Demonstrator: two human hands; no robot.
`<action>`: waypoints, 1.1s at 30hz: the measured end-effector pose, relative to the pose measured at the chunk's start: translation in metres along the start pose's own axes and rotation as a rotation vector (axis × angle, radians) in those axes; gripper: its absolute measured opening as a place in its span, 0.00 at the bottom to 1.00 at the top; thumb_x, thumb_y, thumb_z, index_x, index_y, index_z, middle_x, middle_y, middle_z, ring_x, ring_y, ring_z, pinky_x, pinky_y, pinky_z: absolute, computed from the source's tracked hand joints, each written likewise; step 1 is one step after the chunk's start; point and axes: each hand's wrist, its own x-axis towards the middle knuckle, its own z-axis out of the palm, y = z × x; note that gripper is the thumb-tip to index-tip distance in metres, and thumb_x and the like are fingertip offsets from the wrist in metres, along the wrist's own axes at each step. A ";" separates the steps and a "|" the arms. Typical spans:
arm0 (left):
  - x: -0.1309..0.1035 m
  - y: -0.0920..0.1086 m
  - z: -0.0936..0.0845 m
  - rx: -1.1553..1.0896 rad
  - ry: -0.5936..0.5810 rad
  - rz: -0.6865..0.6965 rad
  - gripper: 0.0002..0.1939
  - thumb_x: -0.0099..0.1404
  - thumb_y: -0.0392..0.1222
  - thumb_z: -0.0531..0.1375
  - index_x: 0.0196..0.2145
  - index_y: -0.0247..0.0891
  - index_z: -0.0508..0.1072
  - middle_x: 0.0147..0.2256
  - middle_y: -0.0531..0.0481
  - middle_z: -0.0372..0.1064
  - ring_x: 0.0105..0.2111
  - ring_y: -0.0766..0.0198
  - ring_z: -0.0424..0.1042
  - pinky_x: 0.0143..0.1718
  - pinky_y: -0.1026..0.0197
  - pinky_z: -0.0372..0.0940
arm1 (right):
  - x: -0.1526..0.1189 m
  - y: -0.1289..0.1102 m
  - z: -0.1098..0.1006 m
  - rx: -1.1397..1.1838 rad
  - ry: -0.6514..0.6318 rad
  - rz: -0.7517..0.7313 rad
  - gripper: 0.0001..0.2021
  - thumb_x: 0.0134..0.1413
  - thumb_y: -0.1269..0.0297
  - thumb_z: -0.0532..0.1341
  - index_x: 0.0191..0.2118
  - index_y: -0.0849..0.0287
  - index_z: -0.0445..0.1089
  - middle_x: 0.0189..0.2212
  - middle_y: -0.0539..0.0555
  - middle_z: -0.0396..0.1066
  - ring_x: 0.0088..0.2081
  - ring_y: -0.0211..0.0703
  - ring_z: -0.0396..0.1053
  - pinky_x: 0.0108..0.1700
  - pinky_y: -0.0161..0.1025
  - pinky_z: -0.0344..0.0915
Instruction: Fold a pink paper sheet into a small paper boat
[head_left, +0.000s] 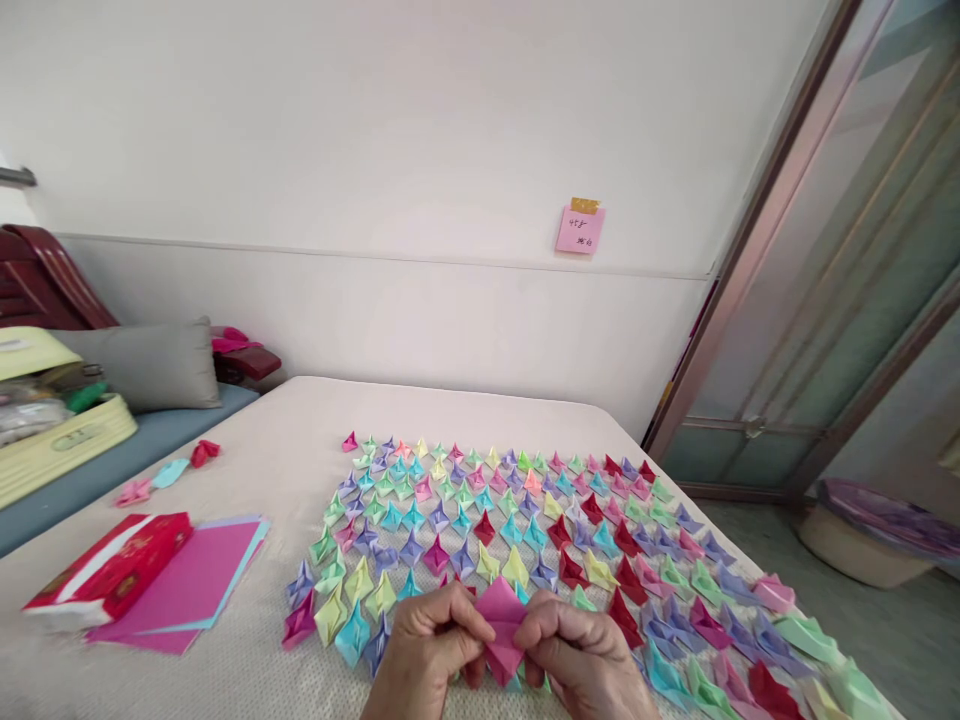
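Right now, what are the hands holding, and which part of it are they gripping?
A partly folded pink paper piece, pinched between both hands: the left hand grips its left edge, the right hand its right edge, just above the rows of folded paper shapes.

pink piece (pixel 501 625) in the hands is thin matt paper, same as the folded shapes (pixel 525 530). Bed cover (pixel 285 430) looks like rough woven cloth, red box (pixel 112 570) is glossy card, pillow (pixel 146 365) soft grey fabric.

wrists cut off at bottom edge; sticky note (pixel 580 229) writing illegible
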 end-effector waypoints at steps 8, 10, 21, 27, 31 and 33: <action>0.000 0.012 0.006 0.020 -0.002 -0.045 0.09 0.56 0.32 0.59 0.22 0.37 0.78 0.18 0.53 0.70 0.19 0.68 0.65 0.24 0.64 0.59 | -0.001 -0.005 -0.004 -0.122 -0.075 -0.052 0.07 0.44 0.70 0.65 0.24 0.54 0.82 0.24 0.49 0.68 0.24 0.37 0.65 0.30 0.35 0.61; 0.000 0.013 0.007 0.029 -0.001 -0.052 0.09 0.55 0.32 0.58 0.23 0.36 0.77 0.19 0.52 0.71 0.20 0.67 0.65 0.25 0.63 0.60 | -0.001 -0.006 -0.005 -0.154 -0.076 -0.058 0.09 0.44 0.71 0.64 0.24 0.53 0.82 0.25 0.49 0.69 0.25 0.38 0.66 0.30 0.35 0.61; 0.003 -0.005 -0.005 0.109 -0.071 -0.062 0.08 0.54 0.36 0.62 0.34 0.37 0.76 0.21 0.55 0.68 0.22 0.67 0.62 0.26 0.63 0.59 | -0.003 -0.004 -0.001 -0.106 0.000 -0.102 0.03 0.45 0.65 0.69 0.27 0.53 0.82 0.24 0.49 0.69 0.25 0.37 0.66 0.30 0.34 0.62; 0.004 -0.011 -0.007 -0.018 -0.024 -0.056 0.09 0.55 0.41 0.65 0.35 0.35 0.78 0.19 0.53 0.68 0.20 0.66 0.63 0.24 0.62 0.60 | 0.001 0.009 0.002 0.110 0.042 0.014 0.14 0.36 0.60 0.77 0.33 0.55 0.81 0.18 0.48 0.72 0.21 0.34 0.64 0.26 0.29 0.60; 0.002 -0.006 -0.003 -0.001 0.025 -0.039 0.07 0.53 0.39 0.66 0.32 0.36 0.78 0.17 0.55 0.67 0.18 0.67 0.64 0.23 0.65 0.58 | 0.001 0.010 0.007 0.106 0.096 -0.020 0.11 0.36 0.62 0.77 0.30 0.56 0.81 0.16 0.47 0.71 0.19 0.33 0.64 0.24 0.29 0.59; 0.002 -0.005 0.000 0.019 0.034 -0.038 0.04 0.53 0.37 0.65 0.29 0.36 0.78 0.16 0.56 0.66 0.18 0.69 0.62 0.22 0.66 0.57 | -0.001 0.008 0.009 0.064 0.139 -0.049 0.08 0.36 0.64 0.76 0.27 0.57 0.81 0.16 0.48 0.72 0.18 0.33 0.64 0.23 0.29 0.59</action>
